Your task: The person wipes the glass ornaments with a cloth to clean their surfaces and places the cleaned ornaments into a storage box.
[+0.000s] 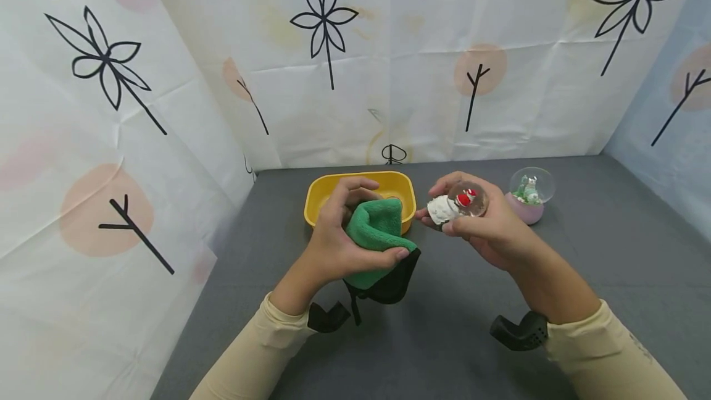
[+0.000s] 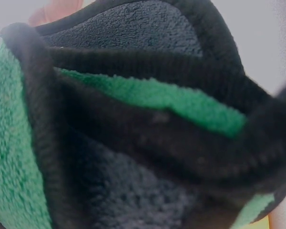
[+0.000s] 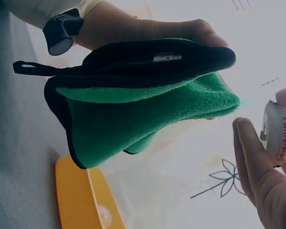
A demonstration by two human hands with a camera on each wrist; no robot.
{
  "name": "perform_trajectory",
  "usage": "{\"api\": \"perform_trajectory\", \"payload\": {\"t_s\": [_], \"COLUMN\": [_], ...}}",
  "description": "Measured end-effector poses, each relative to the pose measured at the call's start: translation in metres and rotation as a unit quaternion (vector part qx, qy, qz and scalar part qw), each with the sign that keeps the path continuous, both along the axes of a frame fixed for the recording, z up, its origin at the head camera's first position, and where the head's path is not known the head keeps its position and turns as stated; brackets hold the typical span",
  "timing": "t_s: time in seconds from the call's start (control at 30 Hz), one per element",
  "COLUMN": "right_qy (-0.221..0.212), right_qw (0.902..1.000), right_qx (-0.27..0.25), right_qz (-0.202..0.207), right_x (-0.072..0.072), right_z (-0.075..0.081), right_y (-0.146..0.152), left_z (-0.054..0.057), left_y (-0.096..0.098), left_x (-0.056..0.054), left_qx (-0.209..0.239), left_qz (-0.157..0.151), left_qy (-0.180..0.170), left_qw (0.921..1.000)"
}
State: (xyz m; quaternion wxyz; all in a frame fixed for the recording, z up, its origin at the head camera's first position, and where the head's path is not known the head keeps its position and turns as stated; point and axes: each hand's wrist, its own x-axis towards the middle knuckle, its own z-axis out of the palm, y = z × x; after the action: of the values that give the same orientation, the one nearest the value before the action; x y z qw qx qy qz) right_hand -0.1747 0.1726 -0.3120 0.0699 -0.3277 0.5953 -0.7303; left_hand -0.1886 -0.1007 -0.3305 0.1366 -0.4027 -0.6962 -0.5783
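Note:
My left hand [image 1: 333,245] grips a folded green cloth [image 1: 378,230] with a black edge and a hanging loop, thumb in front and fingers behind. Dark grey and green layers of this cloth fill the left wrist view. To its right, my right hand [image 1: 494,230] holds a small snow globe [image 1: 463,200] tilted on its side. The globe has a red figure inside and a white base; red lettering shows on the base in the right wrist view. A gap separates cloth and globe, both held above the table.
A yellow tub [image 1: 318,193] stands behind my left hand, and a clear round thing [image 3: 105,215] shows inside it. Beyond my right hand, a second snow globe [image 1: 528,202] with a pink base stands upright on the grey table [image 1: 444,326]. Patterned white sheets [image 1: 411,97] enclose the back and sides.

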Motion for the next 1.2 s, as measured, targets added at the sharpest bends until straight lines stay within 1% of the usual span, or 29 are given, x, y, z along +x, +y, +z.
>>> {"api": "perform_trajectory", "payload": {"t_s": [0.1, 0.2, 0.33, 0.43, 0.57, 0.63, 0.73, 0.8, 0.97, 1.2], "right_qy": [0.008, 0.035, 0.081, 0.101, 0.104, 0.104, 0.101, 0.098, 0.093, 0.096], "right_qw": [0.9992, 0.9956, 0.9877, 0.9812, 0.9759, 0.9764, 0.9798, 0.9827, 0.9866, 0.9921], "right_qx": [0.018, 0.045, 0.079, 0.109, 0.14, 0.139, 0.126, 0.116, 0.11, 0.08], "right_qz": [-0.034, -0.074, -0.108, -0.124, -0.132, -0.129, -0.118, -0.107, -0.077, 0.011], "right_x": [0.001, 0.003, 0.007, 0.011, 0.014, 0.014, 0.014, 0.013, 0.011, 0.008], "right_z": [0.0, 0.0, -0.001, 0.001, 0.003, 0.003, 0.002, 0.001, 0.0, 0.001], "right_y": [-0.001, -0.005, -0.01, -0.013, -0.014, -0.014, -0.015, -0.014, -0.012, -0.009], "left_z": [-0.001, -0.001, -0.001, -0.001, 0.0, 0.0, 0.0, 0.0, 0.0, 0.001], "left_y": [0.0, 0.0, 0.001, 0.001, 0.002, 0.002, 0.002, 0.002, 0.001, 0.0], "left_x": [-0.001, -0.002, -0.002, -0.001, -0.001, -0.001, -0.001, -0.001, -0.001, 0.001], "left_qx": [-0.001, -0.001, 0.004, 0.008, 0.011, 0.011, 0.009, 0.006, 0.004, 0.005], "left_qz": [-0.004, -0.004, -0.006, -0.011, -0.017, -0.018, -0.02, -0.022, -0.032, -0.039], "left_qy": [0.004, 0.009, 0.012, 0.012, 0.013, 0.014, 0.014, 0.014, 0.01, -0.002], "left_qw": [1.0, 1.0, 0.9999, 0.9998, 0.9997, 0.9997, 0.9997, 0.9996, 0.9994, 0.9992]}}
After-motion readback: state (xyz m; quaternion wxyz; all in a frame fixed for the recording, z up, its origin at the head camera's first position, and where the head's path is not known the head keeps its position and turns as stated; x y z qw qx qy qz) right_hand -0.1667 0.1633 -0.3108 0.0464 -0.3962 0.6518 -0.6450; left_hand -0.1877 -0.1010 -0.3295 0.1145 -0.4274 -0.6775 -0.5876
